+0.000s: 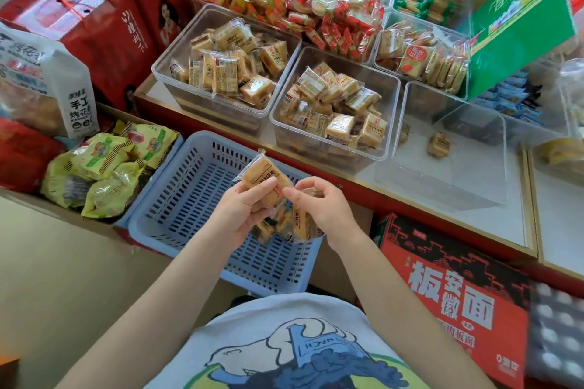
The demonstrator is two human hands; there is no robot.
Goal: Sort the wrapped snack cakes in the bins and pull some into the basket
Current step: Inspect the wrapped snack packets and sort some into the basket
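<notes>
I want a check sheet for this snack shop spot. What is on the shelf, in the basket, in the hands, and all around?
Surface: shelf carrying clear bins.
Job's things: two full bins; near-empty bin; blue basket with several cakes.
Clutter: green snack bags.
Grippers: left hand and right hand pinch one snack cake above the basket.
Cables: nothing seen.
Surroundings: red noodle box, red gift bag, green carton.

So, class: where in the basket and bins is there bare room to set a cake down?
Free: the blue basket floor left of the hands, and the near-empty clear bin around its two cakes. Crowded: the two full bins behind the basket.
</notes>
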